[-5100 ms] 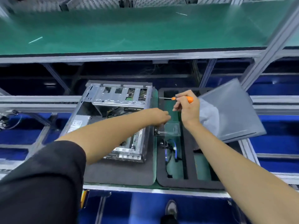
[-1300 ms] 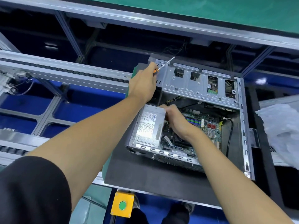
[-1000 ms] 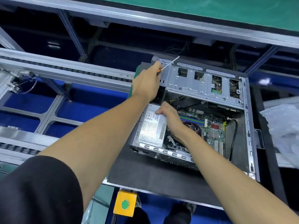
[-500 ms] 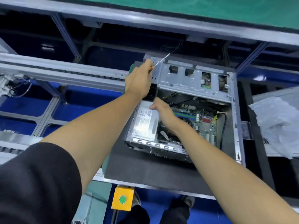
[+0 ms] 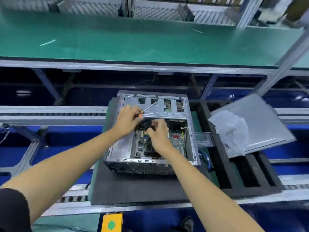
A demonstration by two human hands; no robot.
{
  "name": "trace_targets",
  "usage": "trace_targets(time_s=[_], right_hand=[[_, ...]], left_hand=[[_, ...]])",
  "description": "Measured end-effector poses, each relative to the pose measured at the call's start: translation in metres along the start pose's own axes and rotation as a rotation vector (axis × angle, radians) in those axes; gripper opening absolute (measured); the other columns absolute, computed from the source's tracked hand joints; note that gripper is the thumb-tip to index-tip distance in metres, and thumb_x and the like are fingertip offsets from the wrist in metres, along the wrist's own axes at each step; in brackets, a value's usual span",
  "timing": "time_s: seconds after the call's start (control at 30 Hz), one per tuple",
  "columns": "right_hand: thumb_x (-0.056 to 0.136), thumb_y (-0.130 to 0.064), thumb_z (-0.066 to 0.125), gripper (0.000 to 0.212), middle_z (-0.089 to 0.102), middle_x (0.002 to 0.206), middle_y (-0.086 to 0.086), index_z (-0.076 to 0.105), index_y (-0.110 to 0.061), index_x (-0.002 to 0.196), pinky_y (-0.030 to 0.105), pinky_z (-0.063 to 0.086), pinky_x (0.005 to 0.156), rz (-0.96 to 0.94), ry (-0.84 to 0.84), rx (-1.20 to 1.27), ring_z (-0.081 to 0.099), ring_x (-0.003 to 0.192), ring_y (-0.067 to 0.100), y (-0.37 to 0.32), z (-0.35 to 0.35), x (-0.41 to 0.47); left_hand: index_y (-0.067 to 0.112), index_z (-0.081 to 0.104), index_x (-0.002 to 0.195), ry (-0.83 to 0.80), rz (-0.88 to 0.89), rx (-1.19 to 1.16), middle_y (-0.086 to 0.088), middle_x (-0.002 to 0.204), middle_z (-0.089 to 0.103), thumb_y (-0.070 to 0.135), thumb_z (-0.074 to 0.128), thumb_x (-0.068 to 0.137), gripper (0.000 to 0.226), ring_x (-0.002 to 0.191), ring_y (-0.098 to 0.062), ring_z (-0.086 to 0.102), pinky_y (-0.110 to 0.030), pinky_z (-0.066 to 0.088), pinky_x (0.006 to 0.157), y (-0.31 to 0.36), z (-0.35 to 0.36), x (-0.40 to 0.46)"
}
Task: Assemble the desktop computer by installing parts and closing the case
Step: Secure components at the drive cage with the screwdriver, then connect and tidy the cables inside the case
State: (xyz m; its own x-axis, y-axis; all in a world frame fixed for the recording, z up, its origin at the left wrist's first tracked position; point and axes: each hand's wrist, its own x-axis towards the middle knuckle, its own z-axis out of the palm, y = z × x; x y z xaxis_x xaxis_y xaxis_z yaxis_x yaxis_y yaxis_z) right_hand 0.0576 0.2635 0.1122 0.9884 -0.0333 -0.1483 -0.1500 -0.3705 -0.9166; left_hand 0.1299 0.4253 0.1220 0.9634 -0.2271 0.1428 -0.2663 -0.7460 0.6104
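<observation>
The left hand [image 5: 127, 120] has its grip curled round a small screwdriver [image 5: 147, 109], whose orange handle peeks out by the fingers and whose thin shaft slants up and right over the far drive bay of the computer case [image 5: 150, 131]. The right hand [image 5: 158, 131] reaches into the open case with fingers bent around something dark near the far end of the circuit board [image 5: 175, 139]; blur hides exactly what it pinches. The case lies open on a dark foam pad [image 5: 133, 186] on the bench, its grey side panel [image 5: 260, 121] off to the right. The idle shaft could snag or scratch the board, or a cable could slip loose. Both forearms stretch forward, wrists dipping into the case.
</observation>
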Motion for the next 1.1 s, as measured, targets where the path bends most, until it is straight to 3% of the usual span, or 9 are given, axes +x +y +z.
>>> trace_targets(time_s=[0.13,0.2,0.3,0.47,0.73,0.83,0.9,1.0,1.1], right_hand=[[0.088,-0.027,0.047,0.012,0.061,0.107,0.013,0.046,-0.018,0.096,0.038,0.054,0.076,0.113,0.078,0.392,0.063,0.096,0.024,-0.006,-0.037,-0.003],[0.095,-0.019,0.044,0.015,0.061,0.084,0.001,0.051,-0.019,0.082,0.024,0.046,0.06,0.113,0.192,0.352,0.06,0.073,0.01,-0.004,-0.064,0.002],[0.095,-0.017,0.044,0.035,0.064,0.067,-0.008,0.062,-0.022,0.066,0.025,0.041,0.051,0.167,0.311,0.273,0.055,0.059,0.009,0.007,-0.118,0.008],[0.083,-0.026,0.041,0.025,0.064,0.064,0.001,0.059,-0.013,0.071,0.03,0.04,0.049,0.236,0.378,0.217,0.054,0.056,0.015,0.05,-0.199,0.011],[0.111,-0.012,0.025,0.029,0.049,0.071,0.011,0.037,-0.015,0.084,0.021,0.034,0.036,0.597,0.035,0.101,0.043,0.046,0.016,0.165,-0.176,-0.032],[0.11,-0.012,0.03,0.031,0.049,0.092,0.013,0.032,-0.023,0.081,0.026,0.047,0.061,0.649,-0.048,0.054,0.048,0.068,0.021,0.184,-0.163,-0.044],[0.106,-0.013,0.04,0.008,0.052,0.117,0.015,0.045,-0.02,0.108,0.04,0.052,0.094,0.669,-0.072,0.042,0.057,0.102,0.029,0.186,-0.159,-0.046],[0.103,-0.015,0.043,0.048,0.035,0.15,0.025,0.027,-0.002,0.146,0.042,0.035,0.111,0.659,-0.156,-0.184,0.038,0.137,0.042,0.184,-0.154,-0.043],[0.102,-0.018,0.042,0.065,0.015,0.159,0.023,0.011,-0.005,0.158,0.043,0.025,0.117,0.646,-0.236,-0.282,0.022,0.145,0.043,0.181,-0.152,-0.041]], left_hand=[[0.018,0.065,0.12,-0.281,-0.107,-0.504,-0.003,0.063,0.055,0.001,0.065,0.093,0.031,0.053,-0.013,0.052,-0.026,0.042,0.055,0.075,0.025,-0.01],[0.015,0.057,0.123,-0.27,-0.084,-0.49,-0.002,0.059,0.057,-0.002,0.063,0.091,0.037,0.051,-0.012,0.051,-0.024,0.043,0.052,0.109,0.043,-0.005],[0.012,0.051,0.113,-0.278,-0.022,-0.427,-0.009,0.065,0.066,0.008,0.07,0.09,0.03,0.051,-0.01,0.051,-0.028,0.043,0.057,0.154,0.068,0.012],[0.023,0.062,0.103,-0.412,0.083,-0.293,0.005,0.069,0.07,0.032,0.076,0.09,0.021,0.055,-0.002,0.062,-0.021,0.048,0.055,0.2,0.112,0.046],[0.03,0.063,0.102,-0.464,0.008,0.003,0.015,0.09,0.066,0.035,0.06,0.098,0.006,0.07,0.0,0.058,-0.026,0.046,0.063,0.206,0.154,0.055],[0.034,0.061,0.104,-0.47,0.021,0.128,0.013,0.09,0.066,0.039,0.057,0.098,0.009,0.072,-0.006,0.061,-0.033,0.052,0.068,0.205,0.158,0.049],[0.034,0.061,0.106,-0.45,0.094,0.242,0.015,0.082,0.066,0.041,0.056,0.098,0.011,0.072,-0.007,0.061,-0.032,0.05,0.072,0.206,0.161,0.045],[0.033,0.063,0.105,-0.41,0.192,0.332,0.017,0.077,0.064,0.039,0.055,0.099,0.012,0.081,-0.01,0.059,-0.034,0.043,0.084,0.21,0.171,0.043],[0.032,0.062,0.105,-0.424,0.257,0.453,0.013,0.096,0.071,0.036,0.054,0.1,0.01,0.093,-0.015,0.058,-0.039,0.038,0.093,0.218,0.184,0.045]])
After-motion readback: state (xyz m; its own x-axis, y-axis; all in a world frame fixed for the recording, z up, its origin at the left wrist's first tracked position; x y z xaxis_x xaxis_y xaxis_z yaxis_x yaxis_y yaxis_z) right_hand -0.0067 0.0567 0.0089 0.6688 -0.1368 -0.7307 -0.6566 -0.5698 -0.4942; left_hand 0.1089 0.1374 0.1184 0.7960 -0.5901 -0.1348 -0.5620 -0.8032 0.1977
